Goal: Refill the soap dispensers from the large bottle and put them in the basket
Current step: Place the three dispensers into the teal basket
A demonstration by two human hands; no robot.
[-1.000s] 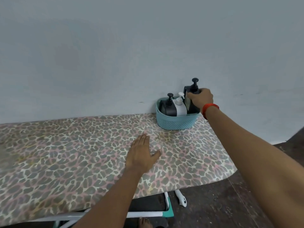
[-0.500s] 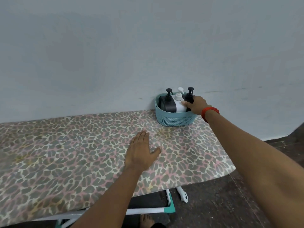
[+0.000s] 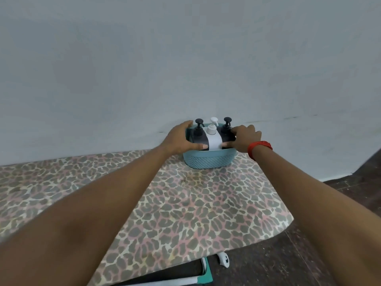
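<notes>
Gripping basket (image 3: 208,159) rim — left hand (image 3: 181,139), right hand (image 3: 244,139) (thumbs inside).

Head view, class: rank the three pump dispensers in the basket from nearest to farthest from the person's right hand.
1. Right black dispenser, at the basket's right end, beside the right hand.
2. White dispenser, in the middle.
3. Left black dispenser, at the left end, by the left hand.

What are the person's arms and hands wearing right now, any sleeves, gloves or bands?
Both forearms are bare, with no sleeves in view and no gloves. The right hand has a red-orange band at its wrist. The left hand wears nothing visible.
</notes>
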